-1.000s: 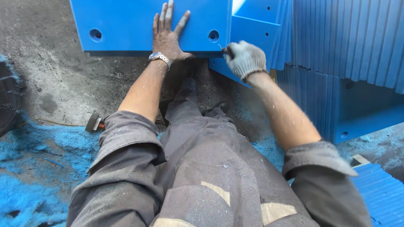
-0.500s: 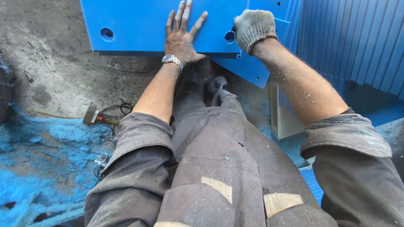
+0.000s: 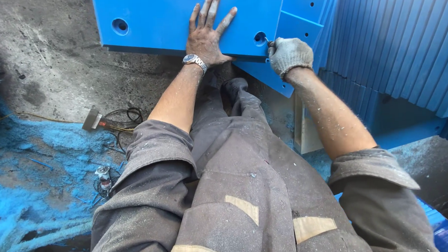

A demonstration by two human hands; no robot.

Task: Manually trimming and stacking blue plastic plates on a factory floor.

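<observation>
The bare left hand (image 3: 208, 34) lies flat, fingers apart, on the blue plastic panel (image 3: 160, 19); the gloved right hand (image 3: 290, 54) is curled shut at its hole (image 3: 260, 38)

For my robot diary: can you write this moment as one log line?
left hand: flat on blue panel | right hand: gloved, at panel hole

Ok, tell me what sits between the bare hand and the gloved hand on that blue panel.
Head view: between the left hand and gloved right hand lies bare blue panel face and one round hole.
</observation>
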